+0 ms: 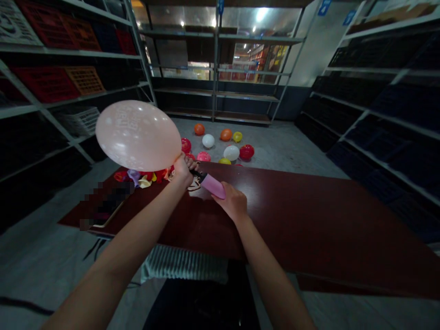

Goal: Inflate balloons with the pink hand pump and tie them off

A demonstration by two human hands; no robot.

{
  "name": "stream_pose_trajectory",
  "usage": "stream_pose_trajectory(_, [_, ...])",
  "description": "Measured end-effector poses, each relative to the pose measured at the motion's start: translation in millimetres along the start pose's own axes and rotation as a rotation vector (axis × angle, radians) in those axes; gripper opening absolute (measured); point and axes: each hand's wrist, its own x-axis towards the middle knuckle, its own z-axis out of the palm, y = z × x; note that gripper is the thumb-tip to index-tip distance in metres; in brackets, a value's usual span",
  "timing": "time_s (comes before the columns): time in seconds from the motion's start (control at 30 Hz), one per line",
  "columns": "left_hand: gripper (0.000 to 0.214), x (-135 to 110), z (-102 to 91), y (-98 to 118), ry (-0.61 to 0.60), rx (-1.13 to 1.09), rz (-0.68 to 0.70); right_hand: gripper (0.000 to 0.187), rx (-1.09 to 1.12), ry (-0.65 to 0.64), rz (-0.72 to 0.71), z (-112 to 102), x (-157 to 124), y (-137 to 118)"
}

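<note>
A large pale pink balloon (137, 135) is blown up and sits on the nozzle of a pink hand pump (212, 184). My left hand (183, 169) is closed round the balloon's neck at the pump's black tip. My right hand (233, 201) is closed round the pump's rear end. Both hands are above the dark red table (309, 215).
A heap of limp coloured balloons (144, 178) lies on the table behind my left hand. Several inflated balloons (227, 144) rest on the grey floor beyond the table. Metal shelving with crates (62, 82) lines both sides and the back wall.
</note>
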Motion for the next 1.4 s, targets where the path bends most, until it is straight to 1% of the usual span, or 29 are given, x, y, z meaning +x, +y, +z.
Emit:
stream_pose_trajectory(0.1, [0.046,1.6,-14.7,14.6,0.037,-0.051,-0.003,0.045,-0.041,-0.029,-0.062,-0.5,-1.6,-0.1])
stream_pose_trajectory(0.23, [0.043,1.8,-28.5,40.0,0.068,-0.088,0.027,0.046,-0.068,-0.056,-0.093,-1.6,-2.6,0.3])
stream_pose_trajectory(0.33, [0.044,2.5,-36.5,61.1,0.080,-0.109,0.046,0.047,-0.057,-0.069,-0.120,-3.1,-2.3,-0.7])
stream_pose_trajectory(0.43, [0.046,0.3,-40.2,82.1,0.096,-0.116,0.073,0.047,-0.031,-0.079,-0.135,-5.1,-1.9,-2.3])
stream_pose_trajectory(0.53, [0.049,-7.1,-36.9,101.8,0.083,-0.101,0.101,0.046,0.010,-0.075,-0.136,-6.3,-1.7,-3.3])
stream_pose_trajectory(0.6, [0.050,-14.2,-30.3,112.5,0.030,-0.084,0.131,0.048,0.055,-0.076,-0.130,-6.2,-1.7,-2.9])
stream_pose_trajectory(0.7, [0.054,-24.9,-13.6,121.3,-0.090,-0.041,0.165,0.051,0.146,-0.084,-0.091,-4.8,-1.9,-0.6])
stream_pose_trajectory(0.77, [0.057,-30.9,1.8,121.1,-0.167,-0.011,0.197,0.052,0.213,-0.093,-0.045,-4.5,-2.0,1.7])
stream_pose_trajectory(0.83, [0.058,-35.9,20.1,116.5,-0.234,0.011,0.234,0.052,0.274,-0.109,0.014,-5.3,-2.1,4.2])
stream_pose_trajectory(0.93, [0.057,-42.0,50.6,102.7,-0.300,0.060,0.281,0.046,0.354,-0.119,0.107,-7.9,-1.9,8.1])
stream_pose_trajectory(1.03, [0.058,-45.1,78.6,80.3,-0.338,0.156,0.291,0.042,0.434,-0.106,0.175,-9.4,-1.5,11.6])
stream_pose_trajectory(1.1, [0.059,-43.5,91.3,59.3,-0.372,0.214,0.277,0.040,0.476,-0.091,0.212,-9.0,-0.8,13.3])
stream_pose_trajectory(1.17, [0.060,-38.9,96.9,33.7,-0.394,0.250,0.250,0.040,0.497,-0.061,0.253,-7.8,0.4,14.3])
stream_pose_trajectory(1.2, [0.059,-36.0,97.1,20.0,-0.385,0.264,0.221,0.040,0.497,-0.042,0.277,-7.0,1.1,14.7])
stream_pose_trajectory(1.3, [0.058,-27.6,89.8,-17.8,-0.351,0.307,0.137,0.043,0.453,0.001,0.361,-4.8,3.3,15.6])
stream_pose_trajectory(1.37, [0.057,-23.8,82.4,-34.2,-0.315,0.309,0.091,0.045,0.404,0.015,0.398,-3.6,4.1,16.3])
stream_pose_trajectory(1.4, [0.056,-22.3,78.9,-38.7,-0.299,0.296,0.080,0.045,0.378,0.020,0.402,-3.2,4.2,16.6])
